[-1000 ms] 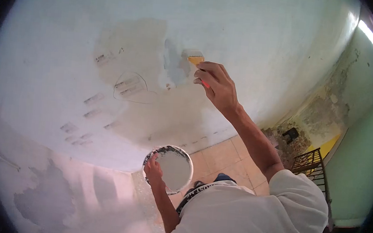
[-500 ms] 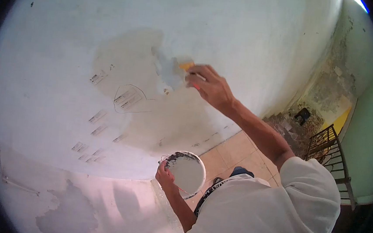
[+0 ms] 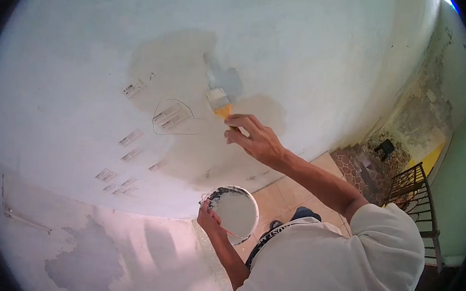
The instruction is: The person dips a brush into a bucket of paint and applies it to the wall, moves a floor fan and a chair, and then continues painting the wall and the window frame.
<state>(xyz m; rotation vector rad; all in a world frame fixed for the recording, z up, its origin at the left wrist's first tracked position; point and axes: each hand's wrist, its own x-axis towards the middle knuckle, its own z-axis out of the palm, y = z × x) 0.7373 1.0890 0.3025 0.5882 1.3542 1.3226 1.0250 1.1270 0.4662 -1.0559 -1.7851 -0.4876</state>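
Observation:
My right hand (image 3: 255, 139) is closed around the handle of a paintbrush (image 3: 221, 103) with a yellow ferrule or handle part and pale, paint-covered bristles. The bristles lie against the wall (image 3: 327, 60), just below a wet grey patch (image 3: 228, 81). My left hand (image 3: 208, 218) grips the rim of a round white bucket (image 3: 255, 213) low in front of me. Grey-white paint (image 3: 234, 214) fills part of the bucket, and dark smears mark its inner rim.
Darker damp-looking areas and printed marks (image 3: 172, 116), some circled by a drawn line, are on the wall. Tiled floor (image 3: 281, 196) lies beneath. On the right are a metal railing (image 3: 422, 207) and a dark object (image 3: 384, 149) by a stained wall.
The brush has moved down and slightly left along the wall, uncovering the grey patch. Its bristles now show clearly. My left hand still holds the bucket, and the view has shifted slightly.

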